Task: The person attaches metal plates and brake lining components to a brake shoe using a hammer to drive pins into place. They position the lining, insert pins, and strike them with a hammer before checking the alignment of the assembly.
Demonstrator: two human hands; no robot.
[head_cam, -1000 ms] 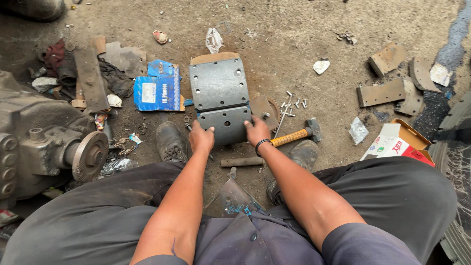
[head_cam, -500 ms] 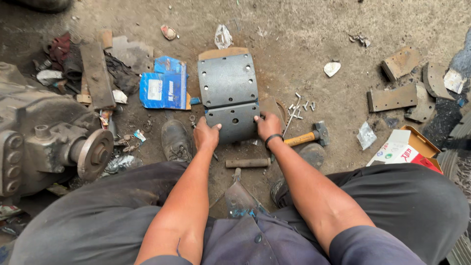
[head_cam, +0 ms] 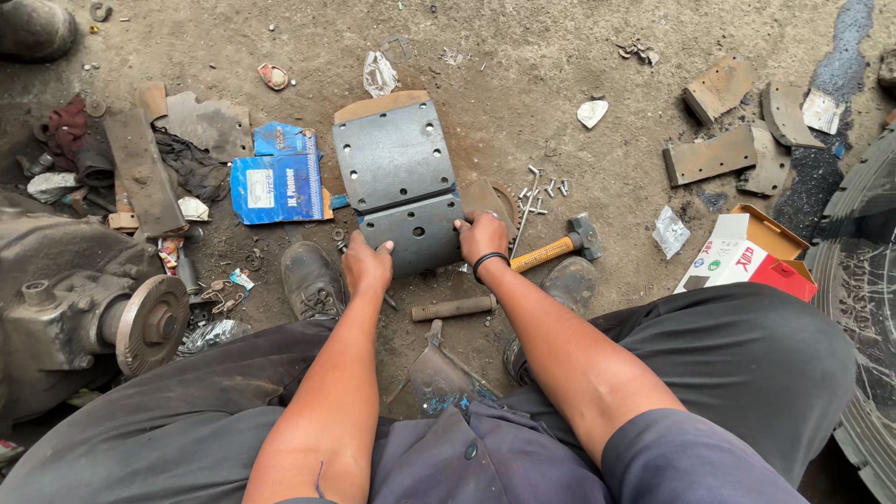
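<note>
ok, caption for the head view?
Both hands, left hand and right hand, grip a grey brake shoe on the dirt floor.

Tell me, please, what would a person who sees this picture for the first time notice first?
First, the two bare hands in the middle: the left hand and the right hand grip the near corners of a grey curved brake shoe on the dirt ground. Next, a hammer lies just right of the right hand, beside a boot. A blue carton lies left of the shoe, and a heavy metal hub sits at the far left.
</note>
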